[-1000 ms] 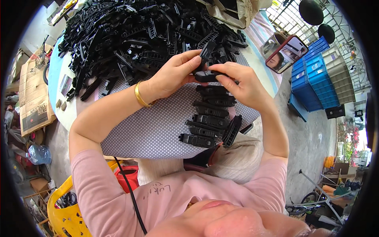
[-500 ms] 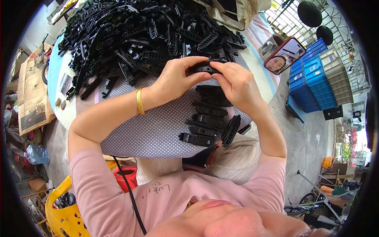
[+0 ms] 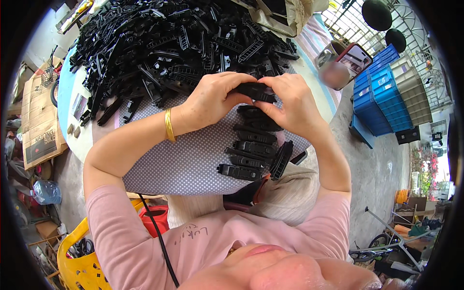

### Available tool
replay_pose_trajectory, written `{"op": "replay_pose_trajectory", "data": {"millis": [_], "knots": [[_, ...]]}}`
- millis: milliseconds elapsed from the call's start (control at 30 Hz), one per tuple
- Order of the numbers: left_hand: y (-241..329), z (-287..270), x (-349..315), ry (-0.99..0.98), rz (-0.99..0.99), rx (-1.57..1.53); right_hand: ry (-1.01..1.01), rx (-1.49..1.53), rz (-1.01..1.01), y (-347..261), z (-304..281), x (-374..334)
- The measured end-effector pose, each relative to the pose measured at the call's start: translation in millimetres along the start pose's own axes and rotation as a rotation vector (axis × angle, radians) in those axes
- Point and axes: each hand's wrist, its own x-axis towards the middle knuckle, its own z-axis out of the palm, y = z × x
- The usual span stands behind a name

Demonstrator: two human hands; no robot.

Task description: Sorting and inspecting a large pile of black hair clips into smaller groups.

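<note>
My left hand (image 3: 209, 102) and my right hand (image 3: 296, 104) come together over the table's middle. Both pinch one elongated black plastic part (image 3: 256, 91), the left fingers at one end and the right fingers and thumb at the other. The fingers cover its ends; the smooth, dark upper side shows. Just nearer to me lies a stacked row of similar black plastic parts (image 3: 252, 149), with one more part (image 3: 281, 159) set crosswise at its right. Beyond my hands spreads a big heap of loose black pieces (image 3: 179, 46), some with ladder-like ribs.
A dotted grey cloth (image 3: 179, 162) covers the near tabletop. To the right past the table edge stand a phone (image 3: 355, 60) and stacked blue crates (image 3: 382, 99). A brown paper bag (image 3: 295, 19) sits at the far right. A yellow chair (image 3: 79, 253) is at lower left.
The black part has been turned between my fingers, so a smoother side now shows, and its right end has swung slightly toward me. Both hands keep hold of it.
</note>
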Motion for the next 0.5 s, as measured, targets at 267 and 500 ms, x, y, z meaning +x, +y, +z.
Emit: {"op": "replay_pose_trajectory", "data": {"millis": [267, 500], "knots": [[3, 0, 0, -0.142, -0.177, -0.069, -0.137, 0.226, 0.155, 10, -2, -1], [4, 9, -2, -0.335, -0.112, -0.098, 0.18, 0.026, 0.155, 86, 7, 24]]}}
